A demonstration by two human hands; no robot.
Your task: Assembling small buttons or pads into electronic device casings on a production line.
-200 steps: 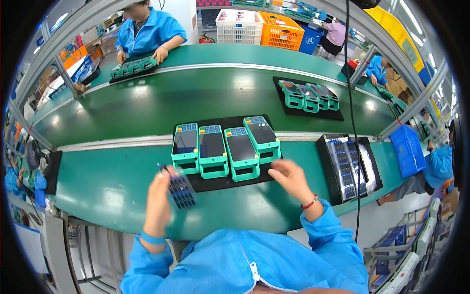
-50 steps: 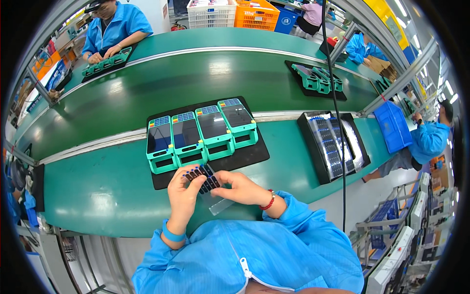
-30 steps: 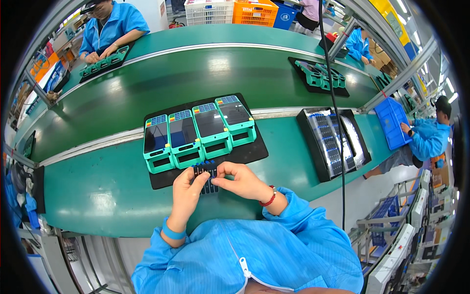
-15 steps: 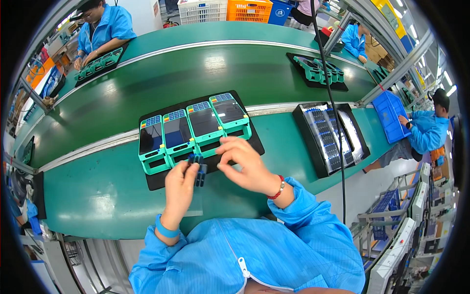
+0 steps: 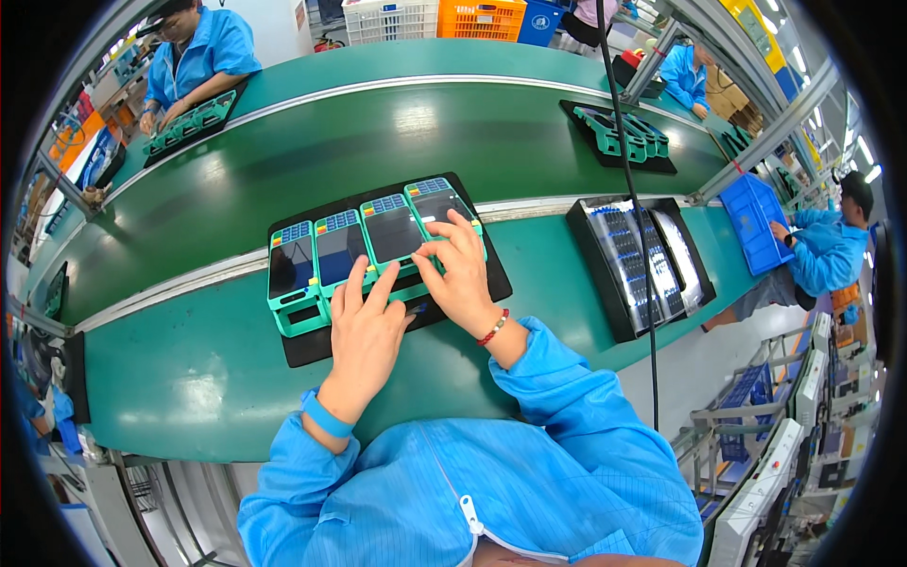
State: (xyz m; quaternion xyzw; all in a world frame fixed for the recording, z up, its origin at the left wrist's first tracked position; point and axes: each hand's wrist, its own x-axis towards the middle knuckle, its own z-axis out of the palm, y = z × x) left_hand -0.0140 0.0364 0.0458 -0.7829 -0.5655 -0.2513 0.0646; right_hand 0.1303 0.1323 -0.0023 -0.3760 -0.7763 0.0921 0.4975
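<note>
Four-bay black tray aside, several green-framed handheld payment terminals with dark screens and coloured keypads, such as the leftmost terminal (image 5: 291,269), lie in a row on a black mat (image 5: 491,274). My left hand (image 5: 364,331) is over the lower ends of the middle terminals, index and middle fingers stretched forward. A dark blue-black strip of small parts (image 5: 417,307) shows a little beside its thumb, mostly covered by the hand. My right hand (image 5: 458,269) is at the lower part of the third terminal (image 5: 392,231), thumb and index finger pinched together; anything between them is too small to make out.
At the right of the bench stands a black box (image 5: 605,283) with sheets of dark parts, crossed by a hanging black cable (image 5: 645,236). Beyond runs a green conveyor belt (image 5: 416,132). Co-workers sit across and at right, one by a blue bin (image 5: 753,227).
Both hands have moved forward onto the terminals. My left hand has turned palm down with fingers stretched, covering most of the strip. My right thumb and index finger have closed into a pinch.
</note>
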